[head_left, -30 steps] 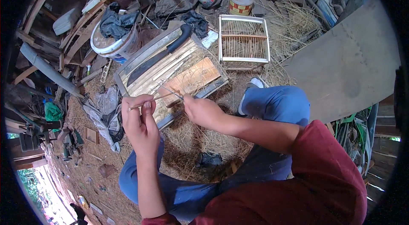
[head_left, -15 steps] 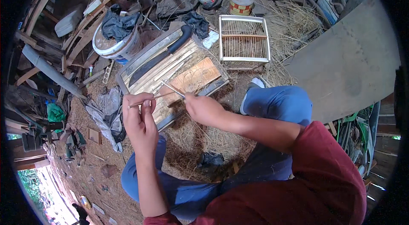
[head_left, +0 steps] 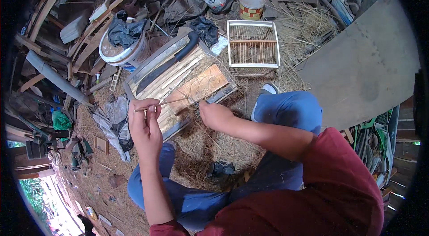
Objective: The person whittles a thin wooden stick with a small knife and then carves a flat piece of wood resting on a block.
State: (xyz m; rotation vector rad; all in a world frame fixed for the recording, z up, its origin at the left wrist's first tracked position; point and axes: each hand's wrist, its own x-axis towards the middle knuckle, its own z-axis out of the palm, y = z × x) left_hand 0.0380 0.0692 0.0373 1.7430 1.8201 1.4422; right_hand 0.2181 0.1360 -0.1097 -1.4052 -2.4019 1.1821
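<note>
My left hand pinches a thin brown wooden stick, which points right toward the other hand. Closed around a slim metal tool, my right hand keeps its tip at the stick's far end; whether it is a knife or pliers I cannot make out. Below and beyond both hands lies a slatted wooden work surface in a grey frame. On it rest an orange-brown board with thin curled shavings and a long machete with a black handle.
A small white-framed cage stands beyond the work surface, near a red-and-yellow bucket. At the left is a white tub topped with black plastic. A large grey sheet leans at the right. Straw covers the ground around my legs.
The metal tool in my right hand has swung from pointing up-left to the stick's end. My right hand has shifted slightly right and down; my left hand stays nearly still.
</note>
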